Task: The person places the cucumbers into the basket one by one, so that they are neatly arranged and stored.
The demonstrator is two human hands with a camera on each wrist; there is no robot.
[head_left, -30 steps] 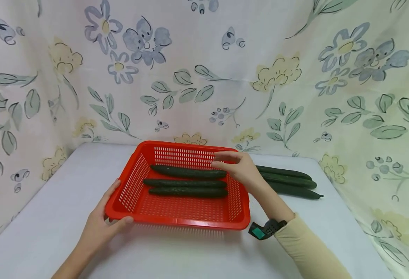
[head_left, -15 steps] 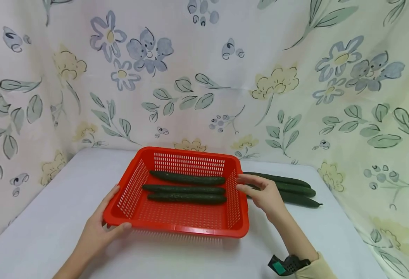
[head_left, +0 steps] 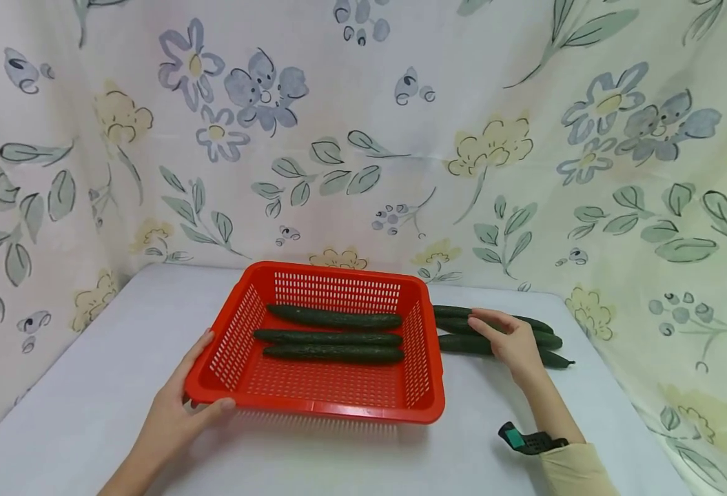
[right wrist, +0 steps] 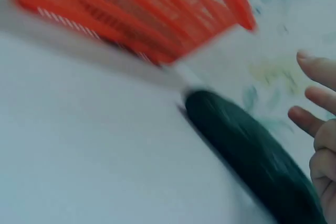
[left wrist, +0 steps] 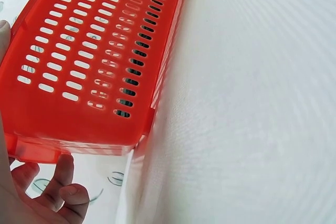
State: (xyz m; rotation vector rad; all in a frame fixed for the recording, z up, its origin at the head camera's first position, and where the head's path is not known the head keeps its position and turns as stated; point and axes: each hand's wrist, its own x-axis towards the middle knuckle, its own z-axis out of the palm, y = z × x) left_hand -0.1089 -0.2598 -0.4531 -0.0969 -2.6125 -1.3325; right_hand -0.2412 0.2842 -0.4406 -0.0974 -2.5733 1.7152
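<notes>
My left hand (head_left: 173,415) grips the front left corner of a red perforated plastic basket (head_left: 375,412), thumb over the front rim and fingers along the left side. Its curled fingers (left wrist: 64,170) show under the basket's handle in the left wrist view. Three long dark green cucumbers lie crosswise in the basket, the rearmost cucumber (head_left: 332,317) apart from the front two. Right of the basket lie three more cucumbers side by side. Over them my right hand (head_left: 517,343) hovers with fingers loosely bent and parted, holding nothing; the nearest cucumber (right wrist: 247,150) is below it in the right wrist view.
A white-covered table (head_left: 332,461) carries everything. Floral cloth (head_left: 351,193) hangs behind it and along both sides. A dark band with a green patch (head_left: 527,439) is on my right wrist.
My right hand has moved out of the basket, past its right rim, and over the cucumbers on the right. My left hand has kept its grip on the basket corner. The view has tilted slightly.
</notes>
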